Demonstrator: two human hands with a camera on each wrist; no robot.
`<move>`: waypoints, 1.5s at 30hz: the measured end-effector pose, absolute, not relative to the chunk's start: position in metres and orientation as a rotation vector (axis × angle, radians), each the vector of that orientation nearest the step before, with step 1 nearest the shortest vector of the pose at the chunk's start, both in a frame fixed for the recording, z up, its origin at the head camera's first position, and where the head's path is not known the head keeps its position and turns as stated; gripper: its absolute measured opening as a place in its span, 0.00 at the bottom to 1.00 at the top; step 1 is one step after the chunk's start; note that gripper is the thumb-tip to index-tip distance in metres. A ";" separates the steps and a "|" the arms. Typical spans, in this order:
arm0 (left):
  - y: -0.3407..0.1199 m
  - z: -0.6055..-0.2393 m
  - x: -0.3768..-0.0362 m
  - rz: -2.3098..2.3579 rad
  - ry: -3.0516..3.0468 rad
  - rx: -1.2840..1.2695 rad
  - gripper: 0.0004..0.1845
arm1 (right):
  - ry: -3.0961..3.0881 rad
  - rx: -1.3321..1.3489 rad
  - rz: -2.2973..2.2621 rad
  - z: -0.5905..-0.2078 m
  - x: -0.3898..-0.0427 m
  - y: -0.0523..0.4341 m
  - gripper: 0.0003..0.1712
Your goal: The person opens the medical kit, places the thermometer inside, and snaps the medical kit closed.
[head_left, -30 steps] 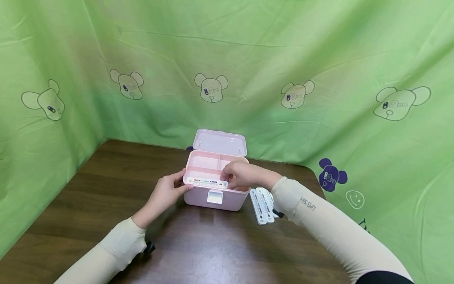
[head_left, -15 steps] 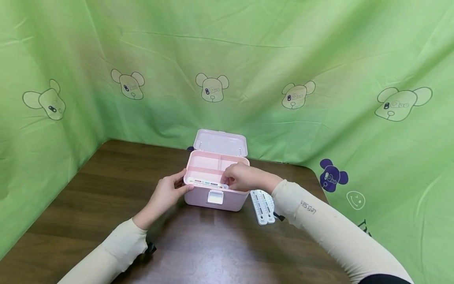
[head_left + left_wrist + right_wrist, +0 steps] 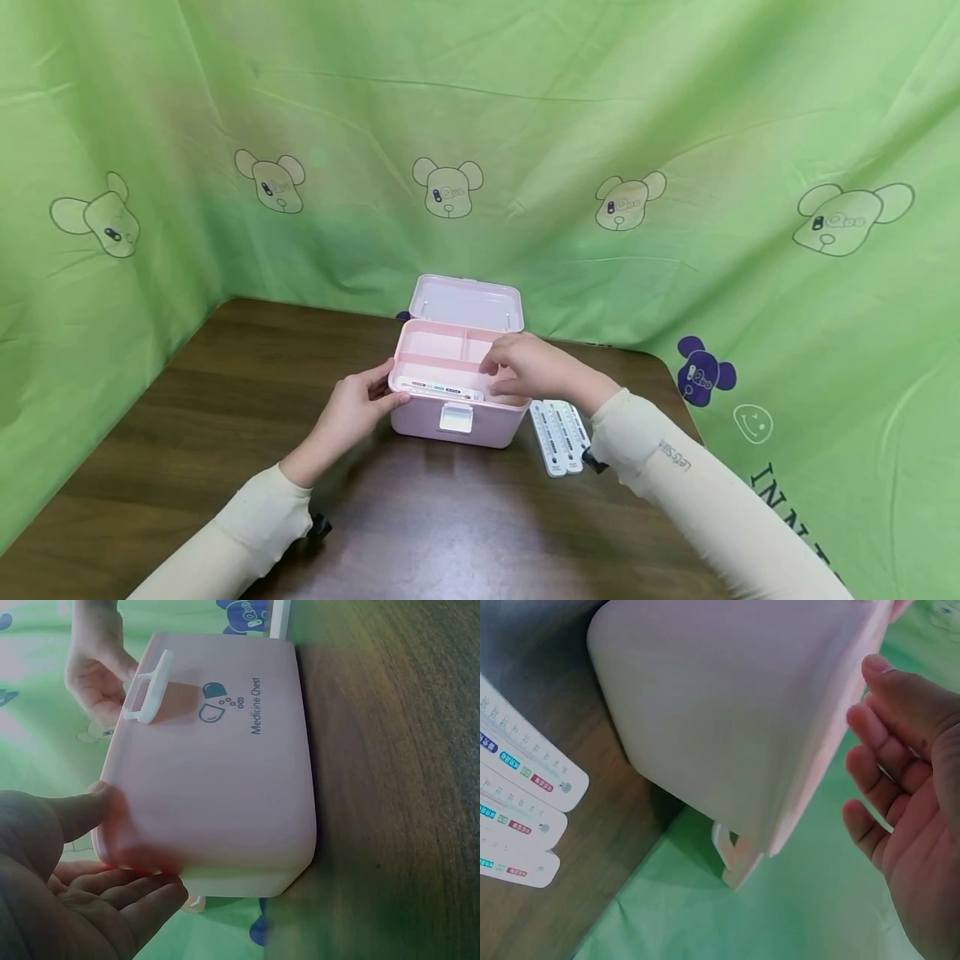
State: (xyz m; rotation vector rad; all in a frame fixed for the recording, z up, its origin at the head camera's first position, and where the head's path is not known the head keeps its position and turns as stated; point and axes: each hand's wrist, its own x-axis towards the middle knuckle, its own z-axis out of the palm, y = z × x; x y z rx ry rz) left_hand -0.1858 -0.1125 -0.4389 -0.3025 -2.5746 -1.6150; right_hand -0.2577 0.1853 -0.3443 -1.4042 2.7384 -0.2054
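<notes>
A pink box (image 3: 457, 400) stands near the middle of the brown worktop (image 3: 225, 400), its lid (image 3: 465, 302) tipped up at the far side, at 12 o'clock. The wrist views show its front wall with a white latch (image 3: 146, 686) and the print "Medicine Chest". Inside, a divided tray (image 3: 442, 346) sits at the top of the box, and a white strip (image 3: 438, 387) with small coloured marks lies along the tray's near edge.

The left hand (image 3: 358, 407) is at the box's 9 o'clock corner. Its thumb (image 3: 82, 810) presses the front wall near that corner and the fingers (image 3: 127, 889) reach along the side wall; they are fairly straight, so the grip is a light, released brace rather than a clench.

The right hand (image 3: 528, 371) hovers over the 3 o'clock end of the box, above the tray, close to the strip's right end. The right wrist view shows its fingers (image 3: 889, 739) loosely bent beside the rim, with nothing between them: the grip is released and holds nothing.

On the worktop just beside the box, at its 4 o'clock, lie three more white strips (image 3: 557, 433) side by side, touching each other, printed with scales and coloured labels. Green cloth (image 3: 675, 125) with bear drawings hangs behind and around the worktop.
</notes>
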 end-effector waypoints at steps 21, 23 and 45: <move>-0.108 -0.436 -0.182 -1.602 -2.596 -0.300 0.39 | 3.080 -1.358 -0.377 -0.361 -0.214 0.252 0.13; -0.108 -0.437 -0.182 -1.614 -2.590 -0.298 0.40 | 3.101 -1.334 -0.389 -0.363 -0.210 0.258 0.14; -0.112 -0.442 -0.183 -1.700 -2.558 -0.325 0.48 | 3.235 -0.892 -0.727 -0.422 -0.179 0.325 0.17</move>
